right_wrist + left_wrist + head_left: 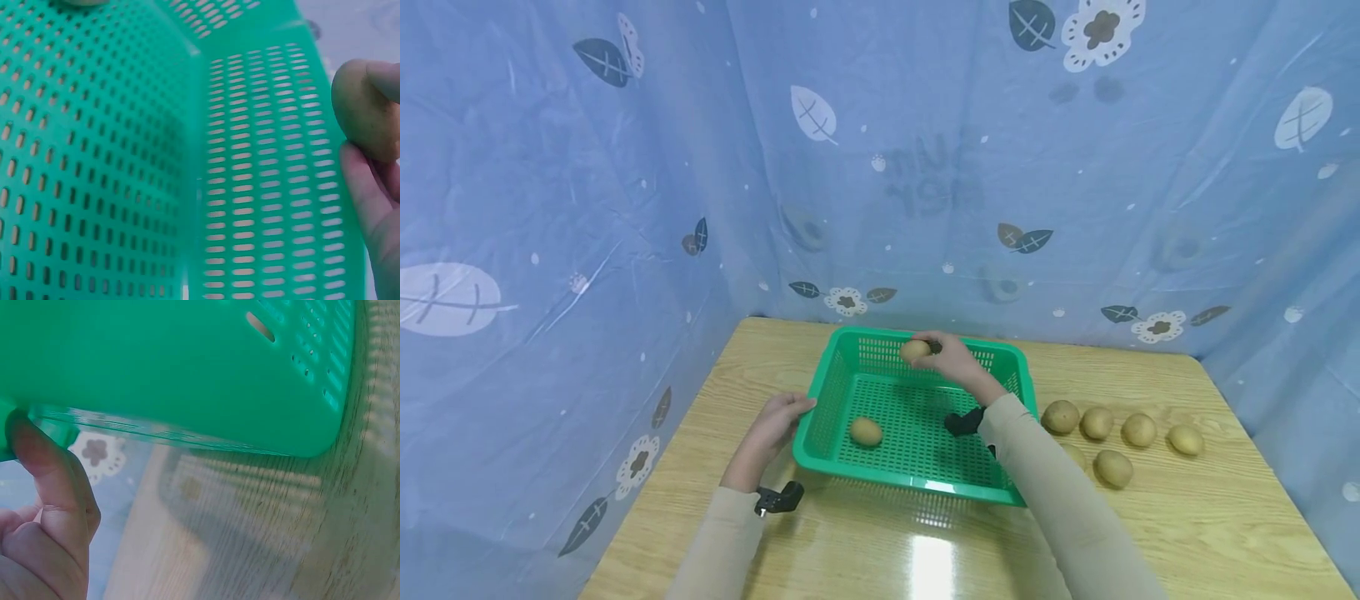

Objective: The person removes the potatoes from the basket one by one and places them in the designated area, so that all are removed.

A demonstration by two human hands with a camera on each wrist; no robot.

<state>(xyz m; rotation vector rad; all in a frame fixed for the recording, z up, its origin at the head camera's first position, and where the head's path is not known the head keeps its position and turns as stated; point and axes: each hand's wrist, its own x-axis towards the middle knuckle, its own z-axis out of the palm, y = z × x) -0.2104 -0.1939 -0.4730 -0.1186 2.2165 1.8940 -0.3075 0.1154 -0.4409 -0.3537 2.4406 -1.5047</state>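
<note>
A green plastic basket [917,483] with slotted walls stands on the wooden table. My right hand [953,360] grips a potato [913,351] above the basket's far side; in the right wrist view that potato [359,106] sits between thumb and fingers, close to the slotted wall. My left hand [772,427] holds the basket's left rim, and the left wrist view shows the fingers [56,481] at the rim with part of the grasp hidden. One potato [866,432] lies on the basket floor, near the left front.
Several potatoes, among them one in front [1113,469] and one at the far right [1186,440], lie on the table [1240,508] right of the basket. My right sleeve partly covers another potato [1074,455]. A blue patterned curtain [880,217] hangs behind and on both sides.
</note>
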